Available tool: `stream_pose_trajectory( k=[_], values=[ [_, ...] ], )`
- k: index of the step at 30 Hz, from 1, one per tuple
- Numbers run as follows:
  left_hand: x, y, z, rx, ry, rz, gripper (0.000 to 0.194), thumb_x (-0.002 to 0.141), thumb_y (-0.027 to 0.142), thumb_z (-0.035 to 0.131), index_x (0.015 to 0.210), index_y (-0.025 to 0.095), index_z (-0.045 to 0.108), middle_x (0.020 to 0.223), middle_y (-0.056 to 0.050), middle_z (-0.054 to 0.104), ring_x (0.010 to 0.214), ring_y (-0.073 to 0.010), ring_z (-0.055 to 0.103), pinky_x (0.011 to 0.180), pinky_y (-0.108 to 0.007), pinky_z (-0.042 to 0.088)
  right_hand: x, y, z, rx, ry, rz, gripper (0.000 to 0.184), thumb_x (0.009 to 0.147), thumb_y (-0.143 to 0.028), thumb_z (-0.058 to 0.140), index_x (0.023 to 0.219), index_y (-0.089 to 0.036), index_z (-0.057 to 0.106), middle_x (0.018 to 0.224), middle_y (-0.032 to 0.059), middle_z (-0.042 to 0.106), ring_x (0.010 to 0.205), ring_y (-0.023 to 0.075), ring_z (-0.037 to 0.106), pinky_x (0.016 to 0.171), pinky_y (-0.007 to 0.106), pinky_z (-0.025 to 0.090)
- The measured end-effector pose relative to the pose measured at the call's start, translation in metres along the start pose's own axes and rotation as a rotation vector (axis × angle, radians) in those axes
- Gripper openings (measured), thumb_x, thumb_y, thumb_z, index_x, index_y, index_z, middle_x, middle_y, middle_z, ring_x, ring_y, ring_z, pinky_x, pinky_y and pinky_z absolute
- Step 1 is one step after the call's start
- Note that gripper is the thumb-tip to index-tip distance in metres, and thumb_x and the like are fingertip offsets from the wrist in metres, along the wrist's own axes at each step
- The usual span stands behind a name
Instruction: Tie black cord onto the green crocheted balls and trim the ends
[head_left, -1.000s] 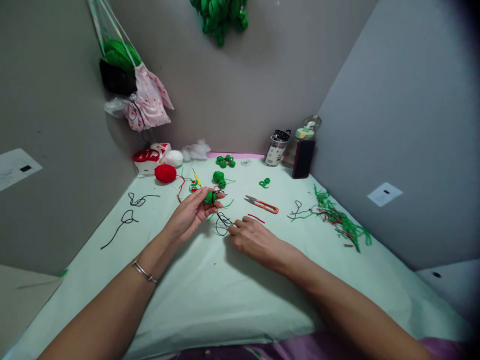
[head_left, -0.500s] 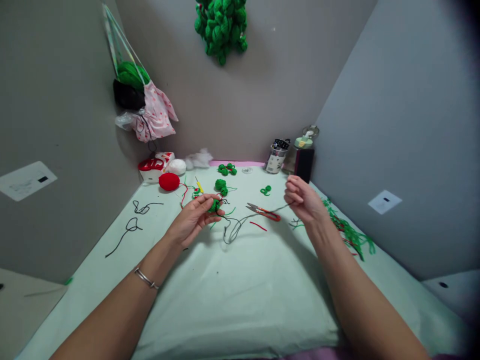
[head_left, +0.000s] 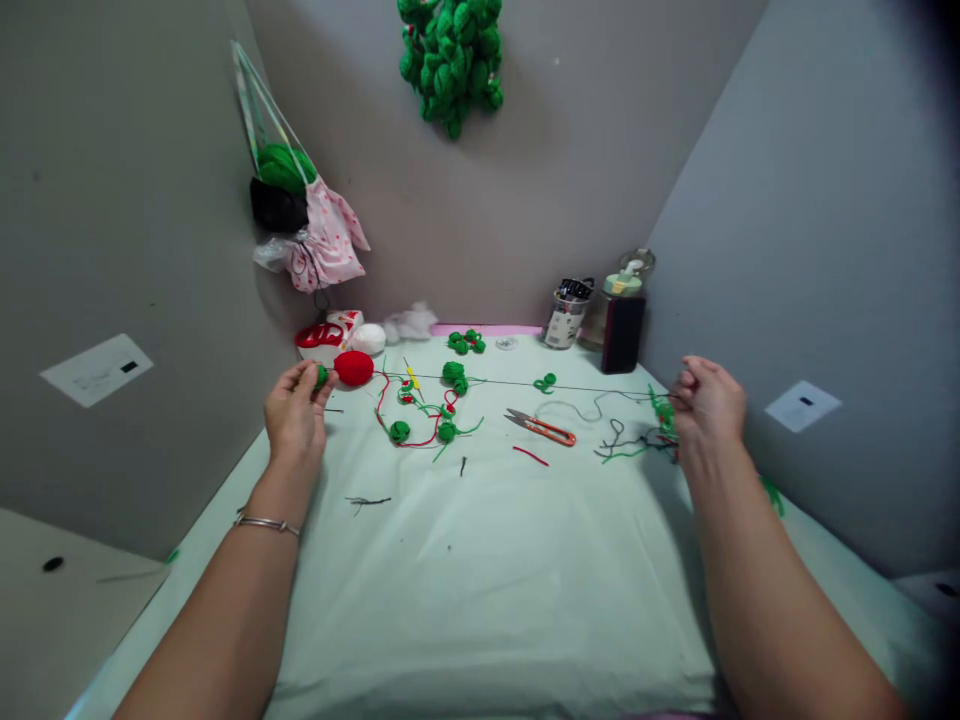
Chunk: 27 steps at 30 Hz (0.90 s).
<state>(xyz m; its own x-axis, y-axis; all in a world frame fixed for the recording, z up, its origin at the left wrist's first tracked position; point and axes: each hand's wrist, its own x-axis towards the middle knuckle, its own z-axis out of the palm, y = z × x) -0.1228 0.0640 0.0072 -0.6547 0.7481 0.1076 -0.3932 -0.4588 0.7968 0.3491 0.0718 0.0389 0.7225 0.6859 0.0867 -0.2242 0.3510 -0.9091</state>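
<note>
My left hand [head_left: 296,405], at the left of the table, is closed on a small green crocheted piece [head_left: 321,377] that mostly hides behind the fingers. From it a dark yarn strand [head_left: 510,382] runs taut across the table to my right hand [head_left: 705,400], whose fingers pinch its far end. Slack yarn dangles near the right fingers. Beneath the strand lie thread snips [head_left: 541,428] with orange handles, a short red yarn piece [head_left: 531,456], a yellow-handled crochet hook [head_left: 412,377] and green crocheted balls [head_left: 400,432] joined with red yarn.
A red yarn ball [head_left: 353,368], white ball [head_left: 368,338] and stuffing [head_left: 412,322] sit at the back left. A pen cup [head_left: 564,322], bottle [head_left: 621,285] and phone [head_left: 624,335] stand at the back right. Green crocheted pieces [head_left: 454,70] hang on the wall.
My hands have moved far apart, the left one leftward with the green piece and the right one rightward. The dark strand, slack and looped before, is now stretched straight between them.
</note>
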Motion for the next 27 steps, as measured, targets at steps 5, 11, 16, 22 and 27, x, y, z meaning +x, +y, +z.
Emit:
stream_pose_trajectory(
  k=[5,11,16,22,27],
  values=[
    [-0.012,0.005,0.008,0.012,-0.151,-0.049,0.009,0.078,0.015,0.075,0.085,0.016,0.068,0.083,0.001,0.068,0.076,-0.0081,0.067,0.09,-0.025,0.056,-0.004,-0.001,0.007,-0.002,-0.002,0.023,0.011,0.079,-0.008,0.057,0.075,-0.017,0.052,0.047,-0.0096,0.038,0.036,0.0027,0.025,0.035,0.014,0.013],
    [-0.067,0.01,0.032,0.057,-0.685,-0.377,0.029,0.081,0.02,0.075,0.11,0.016,0.07,0.112,-0.006,0.071,0.102,-0.0167,0.07,0.1,-0.027,0.051,-0.05,0.0,0.035,-0.021,-0.365,0.227,0.016,0.066,-0.015,0.073,0.078,-0.013,0.063,0.051,-0.0081,0.043,0.04,0.0016,0.031,0.038,0.013,0.024],
    [-0.1,0.008,0.04,0.116,-0.89,-0.548,0.028,0.09,0.03,0.068,0.115,0.018,0.067,0.12,-0.01,0.069,0.095,-0.0168,0.07,0.087,-0.027,0.055,-0.123,0.016,0.057,-0.084,-0.827,0.295,0.029,0.072,-0.035,0.077,0.091,-0.015,0.068,0.064,-0.002,0.064,0.04,0.0017,0.033,0.038,0.016,0.026],
    [-0.112,0.004,0.044,0.115,-0.928,-0.572,0.023,0.09,0.026,0.066,0.112,0.019,0.065,0.118,-0.008,0.069,0.088,-0.0137,0.066,0.086,-0.026,0.052,-0.183,0.034,0.062,-0.104,-1.038,0.547,0.031,0.078,-0.044,0.074,0.087,-0.017,0.062,0.095,0.0065,0.075,0.042,0.0035,0.05,0.044,0.018,0.04],
    [-0.109,0.001,0.043,0.079,-0.856,-0.546,0.02,0.088,0.028,0.069,0.107,0.021,0.068,0.112,-0.004,0.068,0.091,-0.0122,0.065,0.089,-0.024,0.05,-0.193,0.033,0.061,-0.097,-1.154,0.68,0.03,0.082,-0.045,0.07,0.085,-0.016,0.061,0.068,0.0005,0.068,0.05,0.007,0.055,0.054,0.019,0.044]
  ],
)
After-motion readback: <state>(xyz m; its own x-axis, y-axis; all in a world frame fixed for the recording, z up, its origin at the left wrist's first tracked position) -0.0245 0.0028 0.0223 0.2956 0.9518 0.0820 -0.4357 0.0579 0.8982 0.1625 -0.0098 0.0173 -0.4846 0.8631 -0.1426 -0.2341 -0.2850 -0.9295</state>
